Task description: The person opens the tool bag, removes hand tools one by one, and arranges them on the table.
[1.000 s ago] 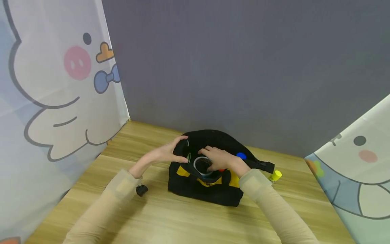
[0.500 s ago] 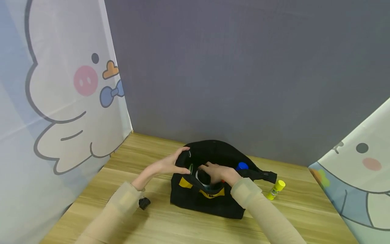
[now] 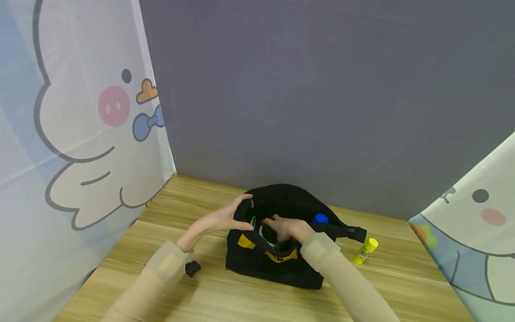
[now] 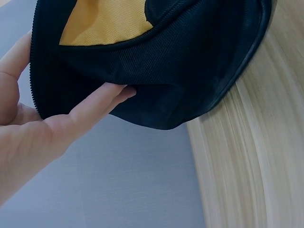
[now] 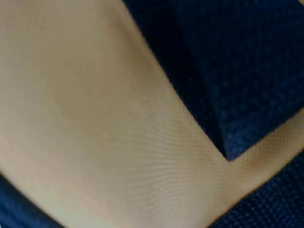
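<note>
A black zip bag (image 3: 273, 270) with yellow patches lies on the table in the head view, its mouth spread. My left hand (image 3: 225, 218) holds the bag's left end, thumb on the near edge and fingers at the far edge. In the left wrist view, this hand (image 4: 57, 121) touches the fabric beside the zip teeth. My right hand (image 3: 283, 227) reaches into the bag over a round, white-rimmed container (image 3: 263, 235); its thumb and most fingertips are hidden. Yellow cloth and dark fabric (image 5: 256, 76) fill the right wrist view; no fingers show there.
A blue cap (image 3: 320, 218) shows at the bag's right side. Right of the bag stands a yellow glue stick (image 3: 366, 250), near a black strap end (image 3: 356, 233). A small black object (image 3: 192, 268) is beside my left wrist. A grey panel (image 3: 289, 98) rises behind the table.
My right hand has moved deeper into the bag and covers more of the white-rimmed container. The left hand keeps its hold on the bag. The head view has tilted up slightly.
</note>
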Motion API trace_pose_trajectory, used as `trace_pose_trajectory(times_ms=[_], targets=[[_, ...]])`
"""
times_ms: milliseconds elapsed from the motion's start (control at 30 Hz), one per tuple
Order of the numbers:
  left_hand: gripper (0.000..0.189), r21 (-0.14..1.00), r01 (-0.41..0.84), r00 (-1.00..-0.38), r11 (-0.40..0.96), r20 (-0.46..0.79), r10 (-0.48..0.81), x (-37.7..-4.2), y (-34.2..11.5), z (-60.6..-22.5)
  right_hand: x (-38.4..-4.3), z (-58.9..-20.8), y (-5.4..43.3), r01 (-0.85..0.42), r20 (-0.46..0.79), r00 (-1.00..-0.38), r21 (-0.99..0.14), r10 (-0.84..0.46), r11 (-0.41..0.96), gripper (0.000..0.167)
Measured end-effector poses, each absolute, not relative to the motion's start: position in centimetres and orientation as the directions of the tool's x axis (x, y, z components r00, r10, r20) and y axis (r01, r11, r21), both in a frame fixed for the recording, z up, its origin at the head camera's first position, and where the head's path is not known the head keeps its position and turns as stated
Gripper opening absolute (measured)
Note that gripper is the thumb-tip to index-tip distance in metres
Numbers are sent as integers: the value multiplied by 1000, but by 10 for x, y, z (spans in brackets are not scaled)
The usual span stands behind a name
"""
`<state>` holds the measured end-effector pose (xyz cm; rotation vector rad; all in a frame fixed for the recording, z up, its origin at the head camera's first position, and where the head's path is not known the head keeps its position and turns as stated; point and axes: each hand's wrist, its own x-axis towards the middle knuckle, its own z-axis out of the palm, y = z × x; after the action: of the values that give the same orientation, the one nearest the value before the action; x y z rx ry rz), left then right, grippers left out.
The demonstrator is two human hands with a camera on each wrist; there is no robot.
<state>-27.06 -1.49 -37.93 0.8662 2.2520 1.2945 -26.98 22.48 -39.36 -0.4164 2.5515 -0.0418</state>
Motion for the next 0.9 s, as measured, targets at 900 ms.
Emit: trace_pose_trajectory(times_ms=[900], targets=[[91, 857, 319, -730, 404, -50, 681, -271, -11, -379, -276, -402, 223, -273, -498, -821, -87, -279, 958, 85]])
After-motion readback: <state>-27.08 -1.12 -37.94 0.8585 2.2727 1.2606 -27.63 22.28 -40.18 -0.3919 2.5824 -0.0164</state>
